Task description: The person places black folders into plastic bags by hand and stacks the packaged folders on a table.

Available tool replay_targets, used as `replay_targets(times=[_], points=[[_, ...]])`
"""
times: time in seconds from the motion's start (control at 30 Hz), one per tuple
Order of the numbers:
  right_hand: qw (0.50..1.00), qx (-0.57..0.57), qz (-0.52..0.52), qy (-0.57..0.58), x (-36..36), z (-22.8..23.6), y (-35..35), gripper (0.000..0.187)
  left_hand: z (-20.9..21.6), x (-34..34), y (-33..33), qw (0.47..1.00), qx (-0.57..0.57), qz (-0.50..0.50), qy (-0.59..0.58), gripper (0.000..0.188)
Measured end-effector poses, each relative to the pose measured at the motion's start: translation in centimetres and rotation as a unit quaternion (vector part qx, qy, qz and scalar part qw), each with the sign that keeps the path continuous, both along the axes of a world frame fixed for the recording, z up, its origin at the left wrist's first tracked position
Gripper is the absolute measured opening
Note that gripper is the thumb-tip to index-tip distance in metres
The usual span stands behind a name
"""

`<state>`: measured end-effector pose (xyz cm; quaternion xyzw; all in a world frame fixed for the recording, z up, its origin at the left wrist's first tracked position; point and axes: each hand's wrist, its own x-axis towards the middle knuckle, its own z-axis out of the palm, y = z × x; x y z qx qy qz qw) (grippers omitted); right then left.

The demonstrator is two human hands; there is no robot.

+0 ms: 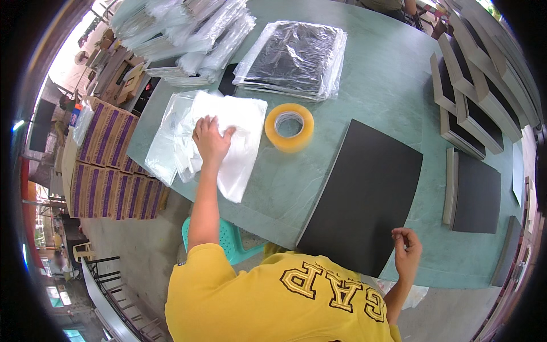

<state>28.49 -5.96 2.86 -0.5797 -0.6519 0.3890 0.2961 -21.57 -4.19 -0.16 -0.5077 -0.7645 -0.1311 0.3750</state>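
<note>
My left hand lies on a pile of thin white plastic bags or sheets, its fingers and thumb spread over the wrinkled top. Clear plastic bags stick out to the left of that pile. By the near right corner of a large black-covered flat block, my right hand hovers with its fingers curled in loosely, and nothing shows in them. Between the white pile and the black block, a thick roll of yellowish packing tape rests flat on the green table.
Black blocks in clear plastic lie at the far middle, beside a tall heap of wrapped packs. Along the right stand stacked black-topped blocks. Cartons are piled left of the table. A green plastic stool is below its edge.
</note>
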Motion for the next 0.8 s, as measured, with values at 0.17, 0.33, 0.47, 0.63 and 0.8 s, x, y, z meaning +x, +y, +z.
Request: replay_targets(times=[0.17, 0.33, 0.47, 0.63, 0.8], points=[[0.996, -0.022, 0.003, 0.087, -0.5, 1.7, 1.3, 0.009, 3.7, 2.9, 0.7, 0.96, 0.109, -0.088, -0.243, 0.012], [0.982, -0.105, 0.047, 0.152, -3.5, 0.4, 3.0, 0.026, 7.2, 16.0, 1.3, 0.817, 0.01, -0.218, -0.535, 0.017], [0.941, -0.088, 0.149, 0.291, -8.3, -3.0, 4.4, 0.074, 4.9, 25.0, 2.3, 0.604, -0.136, -0.421, -0.663, 0.038], [0.854, -0.245, 0.005, 0.459, -6.5, -5.5, 5.7, 0.017, -1.2, 28.5, 4.9, 0.664, -0.218, -0.497, -0.514, 0.062], [0.879, -0.263, -0.048, 0.394, -2.2, -6.4, 3.8, 0.009, -6.3, 28.4, 4.9, 0.769, -0.167, -0.434, -0.439, 0.05]])
